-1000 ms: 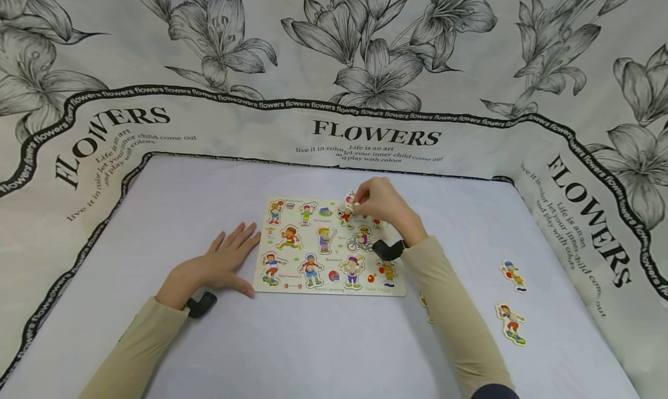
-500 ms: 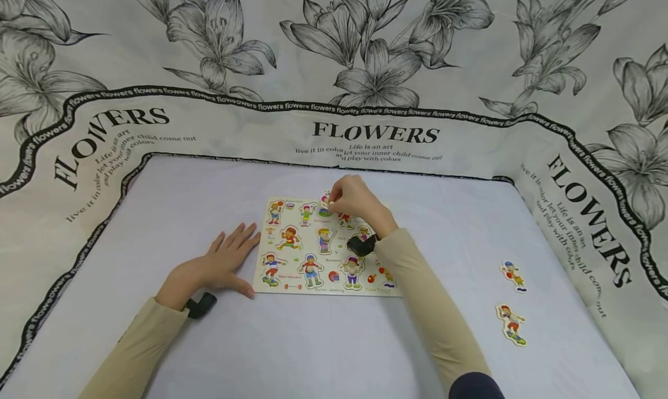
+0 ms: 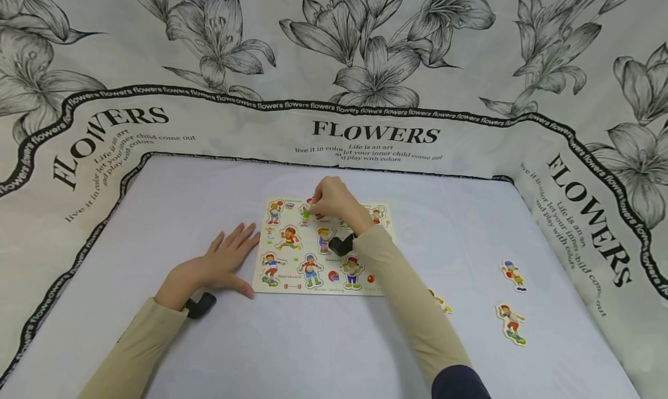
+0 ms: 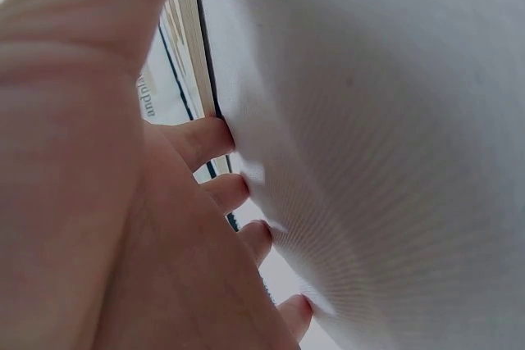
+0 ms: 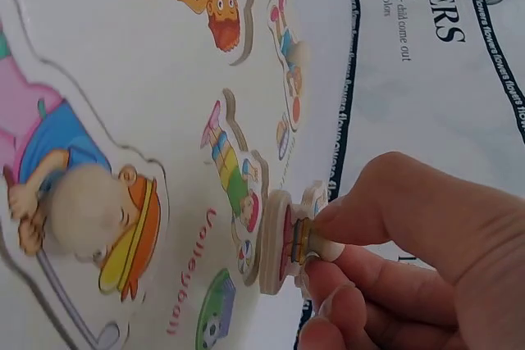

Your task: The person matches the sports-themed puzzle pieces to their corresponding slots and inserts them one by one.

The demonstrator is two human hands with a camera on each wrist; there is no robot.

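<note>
Head: right hand has shifted left along the top row of the puzzle board; left hand unmoved, fingers spread by the board's left edge.
Left wrist: fingertips down on the table.
Right wrist: fingers pinch a piece by its knob, just beside the volleyball recess; contact unclear. Likely lining up, not yet seated.

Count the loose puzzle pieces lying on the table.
3 in view, all right of the board: a blue-capped piece, a skateboarder piece nearer the person, and one piece partly behind the right sleeve. More may be hidden.
</note>
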